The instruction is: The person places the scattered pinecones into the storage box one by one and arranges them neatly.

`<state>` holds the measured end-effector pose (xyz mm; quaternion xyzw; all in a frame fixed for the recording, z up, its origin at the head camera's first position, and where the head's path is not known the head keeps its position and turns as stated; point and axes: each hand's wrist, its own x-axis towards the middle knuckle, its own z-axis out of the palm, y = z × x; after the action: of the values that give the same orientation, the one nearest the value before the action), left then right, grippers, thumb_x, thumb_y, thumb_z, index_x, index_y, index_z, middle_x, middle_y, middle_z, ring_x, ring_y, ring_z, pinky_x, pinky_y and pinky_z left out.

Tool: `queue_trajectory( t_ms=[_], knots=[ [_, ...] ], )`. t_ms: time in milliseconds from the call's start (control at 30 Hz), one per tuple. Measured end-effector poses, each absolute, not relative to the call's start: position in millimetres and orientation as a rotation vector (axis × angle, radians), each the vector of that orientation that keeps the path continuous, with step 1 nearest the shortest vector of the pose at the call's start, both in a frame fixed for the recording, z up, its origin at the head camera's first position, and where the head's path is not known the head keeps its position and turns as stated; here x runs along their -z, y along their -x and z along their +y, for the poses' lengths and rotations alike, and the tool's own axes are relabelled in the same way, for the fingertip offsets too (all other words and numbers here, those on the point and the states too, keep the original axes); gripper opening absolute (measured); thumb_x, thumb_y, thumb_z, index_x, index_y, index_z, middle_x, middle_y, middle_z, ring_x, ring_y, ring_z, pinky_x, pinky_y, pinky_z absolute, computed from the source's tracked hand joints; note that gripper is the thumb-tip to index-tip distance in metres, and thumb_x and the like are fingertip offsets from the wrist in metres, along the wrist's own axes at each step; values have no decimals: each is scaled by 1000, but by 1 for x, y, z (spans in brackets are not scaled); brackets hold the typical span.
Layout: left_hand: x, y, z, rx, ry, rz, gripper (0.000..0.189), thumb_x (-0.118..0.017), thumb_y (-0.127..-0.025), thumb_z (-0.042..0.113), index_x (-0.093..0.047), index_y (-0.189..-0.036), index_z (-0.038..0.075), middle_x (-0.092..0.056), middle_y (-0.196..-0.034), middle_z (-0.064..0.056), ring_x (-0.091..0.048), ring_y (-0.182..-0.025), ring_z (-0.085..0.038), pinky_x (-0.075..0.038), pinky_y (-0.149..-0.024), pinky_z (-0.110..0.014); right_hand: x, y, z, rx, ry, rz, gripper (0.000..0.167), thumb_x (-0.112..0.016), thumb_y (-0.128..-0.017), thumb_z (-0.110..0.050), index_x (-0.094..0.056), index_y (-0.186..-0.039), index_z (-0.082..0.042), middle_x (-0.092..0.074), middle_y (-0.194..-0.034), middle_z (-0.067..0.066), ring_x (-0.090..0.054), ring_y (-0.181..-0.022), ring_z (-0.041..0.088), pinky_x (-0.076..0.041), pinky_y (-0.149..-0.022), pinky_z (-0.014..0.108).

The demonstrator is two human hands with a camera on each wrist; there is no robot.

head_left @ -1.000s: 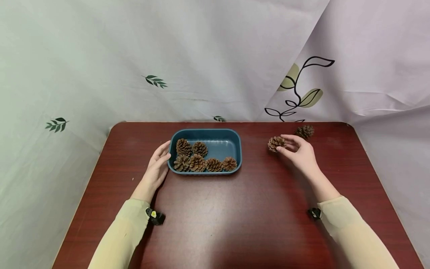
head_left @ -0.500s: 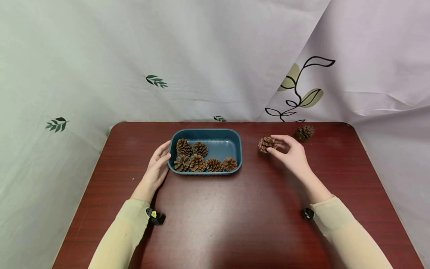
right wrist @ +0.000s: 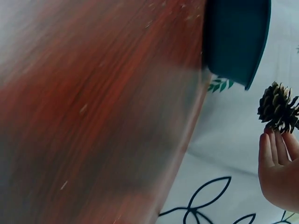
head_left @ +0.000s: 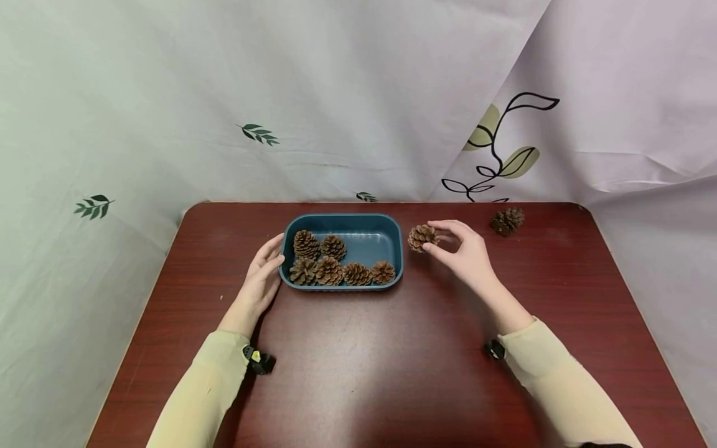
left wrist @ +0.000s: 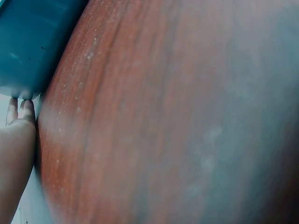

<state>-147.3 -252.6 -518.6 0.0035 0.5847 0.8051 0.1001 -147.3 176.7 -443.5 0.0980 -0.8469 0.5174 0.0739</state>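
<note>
Between thumb and fingertips my right hand (head_left: pixel 460 252) pinches a brown pine cone (head_left: pixel 422 238), just off the right end of a blue rectangular tray (head_left: pixel 341 289). The right wrist view shows this pine cone (right wrist: pixel 276 106) lifted above the table, at the fingertips, with the tray (right wrist: pixel 238 39) beyond. My left hand (head_left: pixel 263 277) rests against the tray's left end, its thumb and fingers touching the wall. Several pine cones lie in the tray: a row along the near side, including one cone (head_left: pixel 328 272), and two behind at the left, including another cone (head_left: pixel 333 247).
One more pine cone (head_left: pixel 507 221) lies at the back right of the dark red wooden table (head_left: pixel 358 361). A pale cloth (head_left: pixel 347 99) with leaf prints hangs behind the table's far edge.
My right hand has carried the pine cone leftward, from near the back-right cone to close beside the tray. The left hand and tray stay in place.
</note>
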Motion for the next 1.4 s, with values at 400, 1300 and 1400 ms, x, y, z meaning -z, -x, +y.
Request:
queue_trajectory(
  t_ms=[400, 1300, 1400],
  knots=[
    [519, 148, -253, -2385, -8, 1724, 57, -44, -113, 7, -29, -167, 12, -46, -153, 13, -49, -139, -2, -46, -106, -21, 443, 158, 136, -1628, -376, -2532, 45, -85, -90, -3, -71, -132, 0, -70, -131, 19, -72, -116, 36, -58, -102, 41],
    [519, 147, -254, -2379, -17, 1731, 58, -45, -113, 8, -27, -168, 11, -47, -153, 13, -50, -138, -2, -46, -105, -21, 449, 187, 78, -1411, -609, -2845, 45, -85, -92, -17, -72, -133, -4, -70, -131, 15, -71, -119, 31, -58, -104, 44],
    [518, 147, -253, -2377, -4, 1728, 57, -46, -113, 8, -28, -168, 12, -46, -153, 13, -50, -138, -2, -46, -105, -21, 449, 190, 76, -1306, -660, -2896, 47, -85, -93, -21, -71, -135, -6, -71, -132, 13, -70, -119, 30, -57, -104, 43]
  ],
)
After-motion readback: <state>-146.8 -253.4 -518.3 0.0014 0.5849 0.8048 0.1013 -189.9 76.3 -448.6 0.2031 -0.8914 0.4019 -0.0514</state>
